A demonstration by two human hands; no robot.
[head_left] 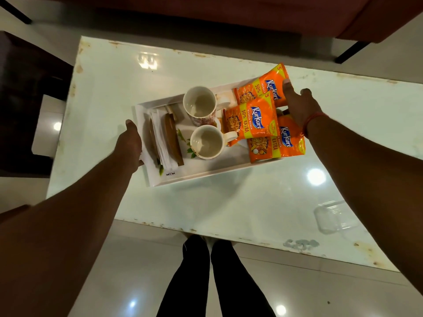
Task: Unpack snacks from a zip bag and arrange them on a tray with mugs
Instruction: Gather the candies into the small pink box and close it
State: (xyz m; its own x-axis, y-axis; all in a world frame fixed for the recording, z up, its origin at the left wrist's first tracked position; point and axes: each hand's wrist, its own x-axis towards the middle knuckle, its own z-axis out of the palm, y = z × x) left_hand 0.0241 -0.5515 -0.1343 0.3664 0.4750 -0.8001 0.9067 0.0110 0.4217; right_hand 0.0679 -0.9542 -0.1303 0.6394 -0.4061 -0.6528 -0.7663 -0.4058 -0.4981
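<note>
White tray sits mid-table on a pale glossy table, long axis tilted, its right end toward 1 o'clock

Left hand at the tray's left short edge, 9 o'clock side; fingers go over and under the rim and are mostly hidden, thumb lies along the top. Appears to grip the edge

Right hand at the tray's right end, 3 o'clock side; thumb points up against the far snack packet, fingers curl down behind the packets. Whether it holds the tray rim or only the packets, cannot tell. Red thread band on that wrist

On the tray, left to right: wooden napkin holder with white napkins standing in it; two empty mugs, far mug at 12 o'clock of near mug, handles toward 3 o'clock; three orange Kurkure packets piled at the right end. Middle snack packet overlaps the far one and lies against the near mug's handle; near snack packet hangs over the tray's right edge

Clear zip bag lies flat on the table at 4 o'clock from the tray, well apart

Person's legs in dark trousers below the table's near edge; dark red sofa beyond at 12 o'clock
</note>
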